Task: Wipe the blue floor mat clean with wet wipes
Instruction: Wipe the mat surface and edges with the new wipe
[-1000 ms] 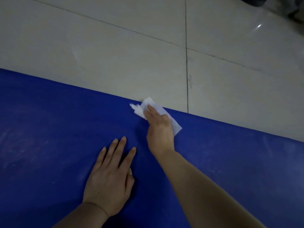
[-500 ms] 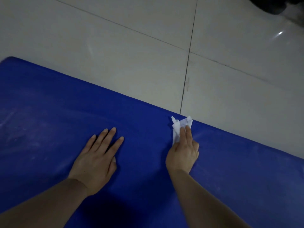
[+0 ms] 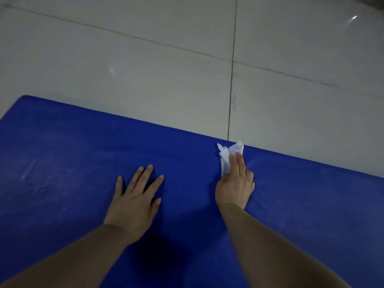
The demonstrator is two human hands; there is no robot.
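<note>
The blue floor mat [image 3: 72,163] fills the lower half of the view, with pale dusty streaks on its left part. A crumpled white wet wipe [image 3: 227,155] lies at the mat's far edge. My right hand [image 3: 235,183] presses it down with straight fingers laid over its near part. My left hand [image 3: 135,198] rests flat on the mat, fingers spread, to the left of the wipe and empty.
Pale grey floor tiles [image 3: 145,69] with dark grout lines lie beyond the mat. The mat's rounded far-left corner [image 3: 25,98] is in view. A dark object shows at the top right corner.
My right hand has slid the wipe to the right along the mat's far edge, and the wipe has bunched up. The view has shifted, so the mat's left corner now shows.
</note>
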